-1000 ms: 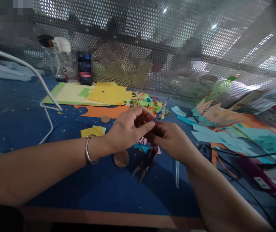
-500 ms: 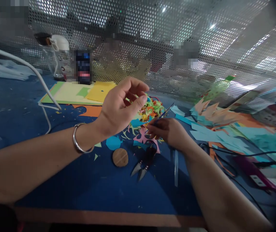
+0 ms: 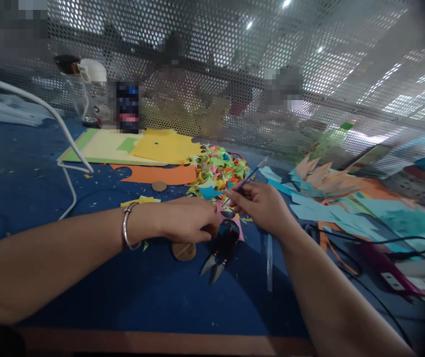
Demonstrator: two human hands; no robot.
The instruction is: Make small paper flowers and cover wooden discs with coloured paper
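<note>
My left hand [image 3: 190,220], with a silver bangle at its wrist, is low over the table, palm down. Its fingers curl toward the paper scraps, and whatever lies between their tips is hidden. Just beside it are black-handled thread snips [image 3: 215,267], blades toward me, and a round wooden disc [image 3: 184,252], partly covered by the hand. My right hand [image 3: 259,206] pinches a slim blue pen-like tool [image 3: 250,177], tilted up to the right. Ahead of both hands lies a heap of small coloured paper cuttings [image 3: 223,166], with a bright blue paper piece [image 3: 208,191] at its near edge.
Yellow sheets [image 3: 163,146] and an orange strip [image 3: 160,174] lie at the back left, near a phone [image 3: 127,106] and bottles [image 3: 96,94]. A white cable [image 3: 54,111] arches at left. Light-blue paper [image 3: 320,210] and a purple device [image 3: 387,270] with a black cable occupy the right.
My left hand has come down from above the paper heap to beside the snips, turning palm down with fingers curled. The right hand stays nearly in place with its blue tool.
</note>
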